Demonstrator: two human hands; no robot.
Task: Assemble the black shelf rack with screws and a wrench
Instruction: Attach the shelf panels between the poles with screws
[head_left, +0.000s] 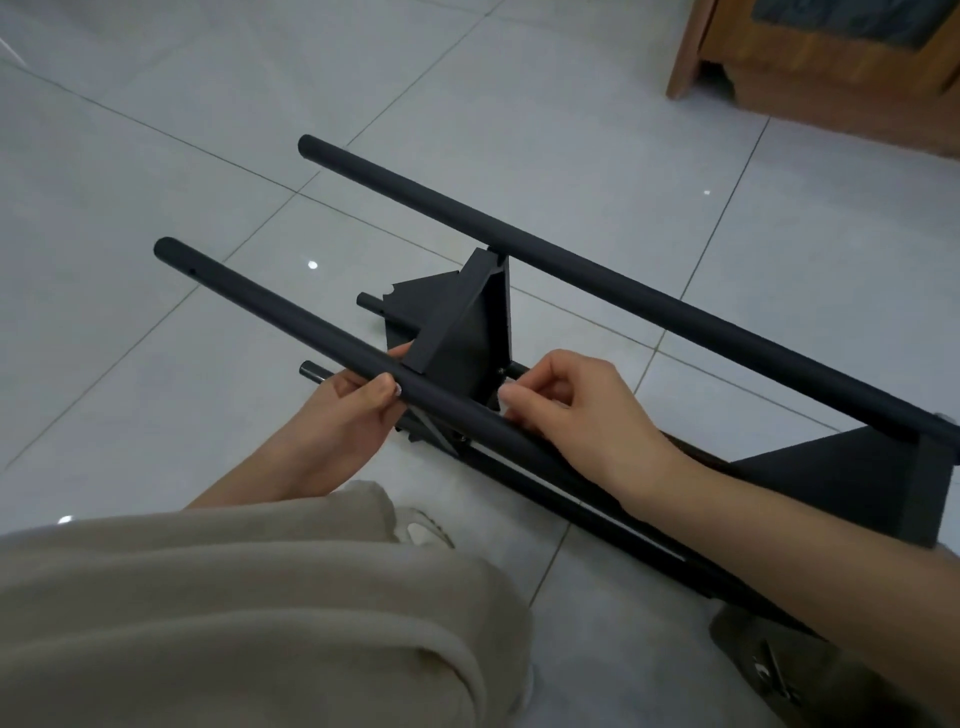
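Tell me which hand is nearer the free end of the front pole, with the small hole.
Left. The left hand grips the front pole partway along, on that end's side of the shelf panel; the right hand is beyond the panel, farther off.

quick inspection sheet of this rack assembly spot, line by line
surface: pale tiled floor, glossy, with small light spots
job's things: black shelf rack lying on its side, near tube and far tube uppermost, middle panel between them; no wrench seen
clutter: dark item with metal parts at lower right, too blurred to name
grips: left hand holds the near tube, thumb on top; right hand has curled fingertips at the middle panel's corner, and what they pinch is hidden
cables: nothing seen
surroundings: wooden furniture at top right; the person's beige trouser leg and a pale shoe
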